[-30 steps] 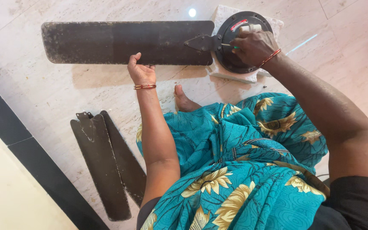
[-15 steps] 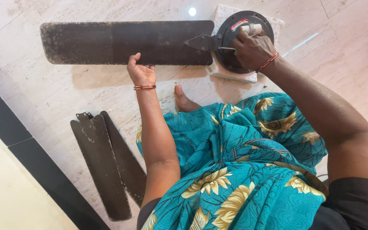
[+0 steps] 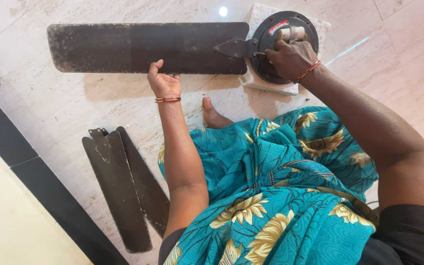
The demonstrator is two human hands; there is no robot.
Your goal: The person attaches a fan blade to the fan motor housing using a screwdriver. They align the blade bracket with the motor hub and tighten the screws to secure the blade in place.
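Observation:
A dusty dark fan blade (image 3: 138, 47) lies flat on the pale marble floor, joined by a metal bracket (image 3: 234, 48) to the round black motor housing (image 3: 279, 29). My left hand (image 3: 163, 81) grips the blade's near edge, thumb up over it. Over the housing my right hand (image 3: 290, 59) is closed around a thin screwdriver whose tip points at the bracket end; most of the tool is hidden in the fist. The housing rests on a white block (image 3: 271, 87).
Two loose dark fan blades (image 3: 121, 189) lie stacked on the floor at lower left. A black floor border (image 3: 35, 176) runs diagonally along the left. My bare foot (image 3: 213, 115) and teal flowered cloth (image 3: 271, 196) fill the lower middle.
My right hand has shifted slightly left and down over the housing, hiding more of the screwdriver. The left hand and the blade stay where they were.

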